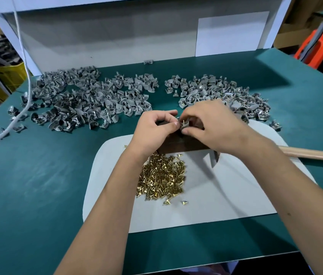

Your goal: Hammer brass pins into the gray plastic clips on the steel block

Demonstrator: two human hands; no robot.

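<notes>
A gray plastic clip (184, 126) sits on the dark steel block (184, 144) near the middle of the desk (37, 185), with a brass pin (183, 122) standing up out of it, and both hands meet over it. The left hand (152, 130) has its thumb and forefinger curled in against the clip's left side; the right hand (214, 126) pinches the clip and pin from the right, so each grip is narrow and closed on the small part. The step in hand looks to be seating the pin before any blow: it should stand straight in its hole and the clip lie flat on the block, or a strike could bend the pin. The loose brass pins (161, 178) lie heaped on a white sheet (226, 195) just in front of the block. A wooden handle (311, 154), probably the hammer's, lies toward the right edge. Clips are heaped toward the desk's far edge, a big pile on the left (89, 100) and another on the right (226, 92). No brand, label or writing can be read
</notes>
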